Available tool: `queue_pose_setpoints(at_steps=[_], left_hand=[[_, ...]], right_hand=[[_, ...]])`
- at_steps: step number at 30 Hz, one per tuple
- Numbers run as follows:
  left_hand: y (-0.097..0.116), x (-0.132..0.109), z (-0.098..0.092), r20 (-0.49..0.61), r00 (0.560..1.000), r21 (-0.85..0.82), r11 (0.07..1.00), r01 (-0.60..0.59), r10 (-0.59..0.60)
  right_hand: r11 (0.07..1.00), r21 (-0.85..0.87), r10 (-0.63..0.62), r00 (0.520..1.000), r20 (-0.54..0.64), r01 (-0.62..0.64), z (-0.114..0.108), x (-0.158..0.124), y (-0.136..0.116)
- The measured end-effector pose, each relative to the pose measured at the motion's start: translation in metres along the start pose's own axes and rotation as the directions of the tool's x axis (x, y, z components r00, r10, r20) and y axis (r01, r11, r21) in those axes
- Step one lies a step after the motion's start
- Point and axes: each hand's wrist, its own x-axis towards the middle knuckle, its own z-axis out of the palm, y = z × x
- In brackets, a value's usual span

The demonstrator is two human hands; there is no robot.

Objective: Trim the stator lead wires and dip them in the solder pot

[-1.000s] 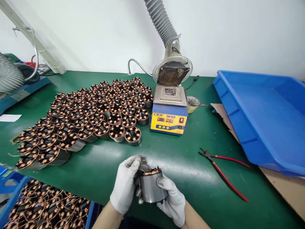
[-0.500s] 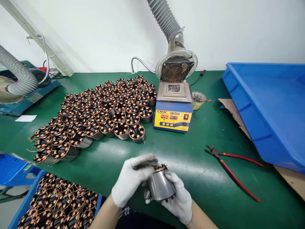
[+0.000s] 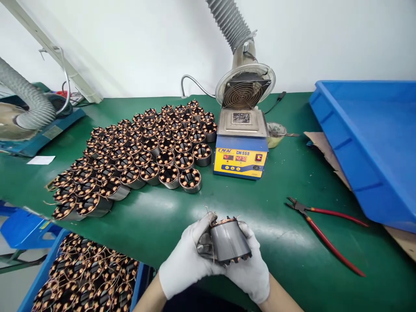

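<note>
Both of my hands wear white gloves with greyish, dirty fingertips. Between them, over the front of the bench, is a motor stator (image 3: 230, 240), a steel ring with copper windings and black insulation showing at both ends. My left hand (image 3: 191, 251) is closed on its left side, thumb and finger at the upper rim, where a thin wire end sticks up. My right hand (image 3: 251, 271) wraps the right side and underside, its thumb near the top edge. The stator leans slightly, and some fingers are hidden behind it.
Rows of stators (image 3: 149, 171) stand on the green bench (image 3: 156, 216) at left. Behind my hands is a yellow-and-blue solder pot (image 3: 240, 162) under an exhaust hood (image 3: 245, 86). Red-handled cutters (image 3: 328, 242) and a blue tray (image 3: 367, 190) lie right. A crate (image 3: 39, 277) of stators sits lower left.
My left hand has moved from above the stator's top down onto its left side and rim. The stator has turned slightly and sits a little higher. The whole view has shifted slightly.
</note>
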Motion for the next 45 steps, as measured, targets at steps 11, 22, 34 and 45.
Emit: queue_pose_setpoints(at_steps=[11,22,34,45], left_hand=[[0.015,0.039,-0.024,-0.407,0.913,-0.462,0.865,-0.194,-0.012],[0.018,0.015,0.002,-0.384,0.907,-0.336,0.941,0.040,-0.175],[0.015,0.017,-0.009,-0.104,0.991,-0.265,0.963,0.050,-0.080],[0.034,0.010,-0.032,-0.369,0.918,-0.310,0.950,0.026,-0.145]], right_hand=[[0.960,0.214,0.120,0.957,0.265,-0.180,0.004,0.000,0.005],[0.996,0.028,0.084,0.996,-0.006,-0.084,0.005,0.000,0.009],[0.152,-0.905,-0.725,0.667,0.172,0.398,-0.018,0.022,0.064],[-0.058,-0.938,-0.737,0.619,0.271,0.342,-0.021,0.016,0.053]])
